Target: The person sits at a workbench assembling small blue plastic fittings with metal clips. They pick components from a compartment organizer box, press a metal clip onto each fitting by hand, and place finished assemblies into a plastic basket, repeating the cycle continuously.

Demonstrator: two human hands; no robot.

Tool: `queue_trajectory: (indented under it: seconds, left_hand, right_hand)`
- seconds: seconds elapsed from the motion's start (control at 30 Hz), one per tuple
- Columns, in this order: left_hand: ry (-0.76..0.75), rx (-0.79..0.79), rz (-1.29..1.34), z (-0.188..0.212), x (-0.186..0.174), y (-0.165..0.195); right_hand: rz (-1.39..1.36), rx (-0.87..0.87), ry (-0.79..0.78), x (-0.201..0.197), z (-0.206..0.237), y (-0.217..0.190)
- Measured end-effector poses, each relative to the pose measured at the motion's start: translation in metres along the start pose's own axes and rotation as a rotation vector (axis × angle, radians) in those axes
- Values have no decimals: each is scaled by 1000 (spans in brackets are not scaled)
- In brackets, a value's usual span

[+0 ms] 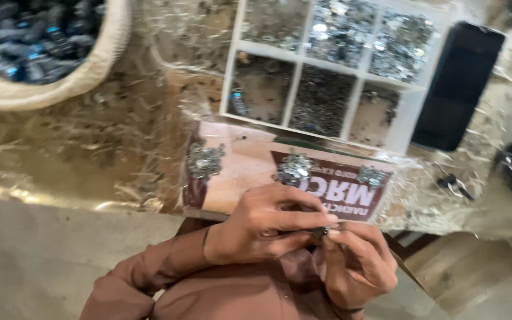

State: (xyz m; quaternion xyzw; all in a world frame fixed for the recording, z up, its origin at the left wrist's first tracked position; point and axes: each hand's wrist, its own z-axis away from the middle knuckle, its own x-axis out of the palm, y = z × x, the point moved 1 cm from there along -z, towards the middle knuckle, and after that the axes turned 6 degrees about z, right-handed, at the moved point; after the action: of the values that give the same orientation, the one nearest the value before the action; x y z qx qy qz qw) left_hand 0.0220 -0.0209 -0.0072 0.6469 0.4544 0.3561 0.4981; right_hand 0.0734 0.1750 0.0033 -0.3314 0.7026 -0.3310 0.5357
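Two hands, left hand (262, 228) and right hand (357, 261), fingers pinching one small dark part (320, 232) below three metal heaps (294, 168).

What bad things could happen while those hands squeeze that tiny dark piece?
The small dark part, pinched between the left hand and right hand past the board's edge, could slip and fall to the floor. A bump could also scatter the metal piles lying loose on the board.
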Motion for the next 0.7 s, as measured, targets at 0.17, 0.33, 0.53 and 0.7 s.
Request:
queue_trajectory:
  seconds: [0.17,0.33,0.53,0.7]
  left_hand:
    - [2,48,14,10,-6,-6]
    - [60,41,145,23,-22,-3]
    - [493,-37,-12,58,-92,20]
    - [649,-20,-67,76,-111,29]
  right_hand:
    - [-231,225,-93,2,9,27]
    - [-907,477,-375,17,-9,25]
    - [362,-395,-458,101,-28,-40]
    - [555,-364,-590,125,-48,-58]
